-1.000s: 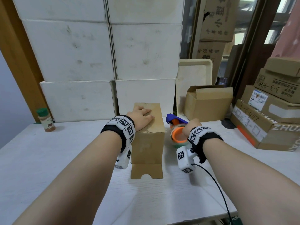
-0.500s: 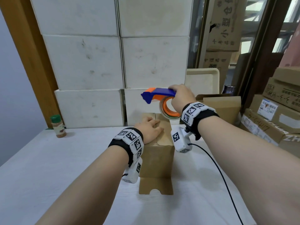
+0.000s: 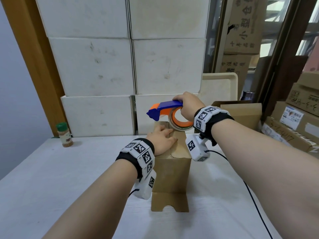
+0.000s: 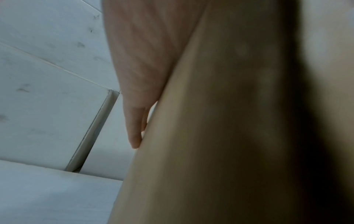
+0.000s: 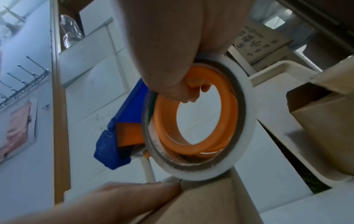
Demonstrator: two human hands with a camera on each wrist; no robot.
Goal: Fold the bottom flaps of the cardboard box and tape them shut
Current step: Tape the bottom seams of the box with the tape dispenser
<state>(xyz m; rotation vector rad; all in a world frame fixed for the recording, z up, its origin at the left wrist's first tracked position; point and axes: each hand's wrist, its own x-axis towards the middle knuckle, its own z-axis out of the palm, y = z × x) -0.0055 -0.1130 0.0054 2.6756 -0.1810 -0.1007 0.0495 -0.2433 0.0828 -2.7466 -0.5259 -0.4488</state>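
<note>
A small brown cardboard box (image 3: 172, 171) stands on the white table (image 3: 51, 178) with its folded flaps facing up; one loose flap lies flat on the table at its near foot. My left hand (image 3: 161, 139) rests flat on the folded flaps, fingers straight, pressing them down; the left wrist view shows the hand (image 4: 138, 84) against the box wall (image 4: 220, 136). My right hand (image 3: 187, 105) grips the blue and orange tape dispenser (image 3: 165, 111), its tape roll (image 5: 199, 119) just above the box's far top edge (image 5: 206, 195).
White boxes (image 3: 131, 66) are stacked against the wall right behind the cardboard box. A spice jar (image 3: 64, 135) stands at the far left. An open carton (image 3: 241, 114), a cream tray (image 3: 219, 87) and taped cartons (image 3: 293, 121) crowd the right.
My right hand picked the tape dispenser up off the table beside the box, raised it, and has now lowered it slightly toward the box's far top edge. The left hand stayed on the flaps.
</note>
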